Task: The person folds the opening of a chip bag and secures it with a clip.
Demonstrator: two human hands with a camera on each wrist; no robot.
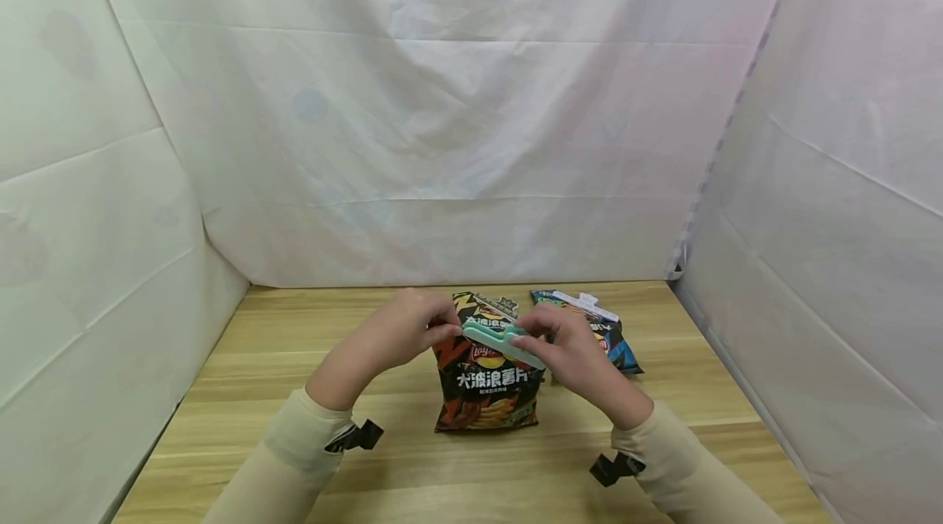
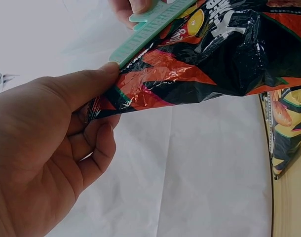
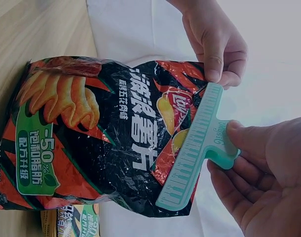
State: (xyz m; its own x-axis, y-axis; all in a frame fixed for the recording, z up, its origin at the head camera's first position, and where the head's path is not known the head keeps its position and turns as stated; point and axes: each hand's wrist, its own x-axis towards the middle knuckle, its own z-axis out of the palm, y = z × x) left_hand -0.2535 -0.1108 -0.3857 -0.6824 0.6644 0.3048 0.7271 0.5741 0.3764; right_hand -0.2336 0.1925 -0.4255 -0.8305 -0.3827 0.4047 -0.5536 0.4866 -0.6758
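A black and red potato chip bag (image 1: 486, 397) stands upright, its folded top edge under a mint green bag clip (image 3: 187, 153). My left hand (image 1: 405, 327) pinches the bag's top left corner, with the thumb (image 2: 98, 76) at the clip's end. At the clip's handle, my right hand (image 3: 269, 168) pinches with thumb and fingertips. The clip lies along most of the top edge, as the right wrist view shows. In the head view, part of the clip's back is hidden by the right fingers.
Behind stand another chip bag (image 1: 464, 307) with a pale clip and, to the right, a blue and black chip bag (image 1: 626, 356) with a white clip (image 1: 589, 306). White cloth walls (image 1: 457, 139) border the wooden table (image 1: 272, 360) at the back and sides.
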